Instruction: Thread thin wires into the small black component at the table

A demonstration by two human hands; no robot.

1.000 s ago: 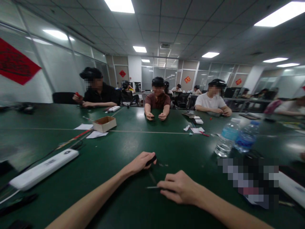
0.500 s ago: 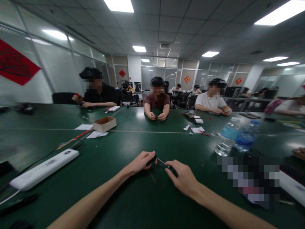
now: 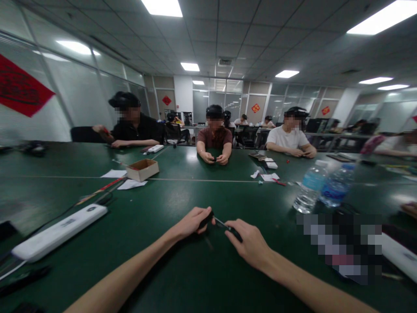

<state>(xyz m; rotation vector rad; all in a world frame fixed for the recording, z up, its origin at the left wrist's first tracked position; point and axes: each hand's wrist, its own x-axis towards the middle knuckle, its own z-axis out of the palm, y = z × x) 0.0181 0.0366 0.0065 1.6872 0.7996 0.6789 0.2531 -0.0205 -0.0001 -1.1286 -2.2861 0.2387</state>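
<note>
My right hand (image 3: 248,239) is closed round the dark handle of a screwdriver (image 3: 235,231). Its thin metal shaft points up and left, and the tip reaches the small black object (image 3: 206,218) in my left hand (image 3: 193,222). Thumb and fingers of the left hand pinch that object, covering much of it, so its kind does not show. Whether the tip sits in a screw is too small to make out. Both hands are held just above the green table (image 3: 176,269).
On the left lies a white power strip (image 3: 61,230) with cables; beyond it is an open cardboard box (image 3: 143,170) with papers. Two water bottles (image 3: 311,184) stand right, near a pixelated item (image 3: 339,248) and another white strip (image 3: 395,252). Several people sit across the table.
My hands and the screwdriver hold almost the same pose. Across the table at left, a person's raised hand with a red item has shifted slightly left.
</note>
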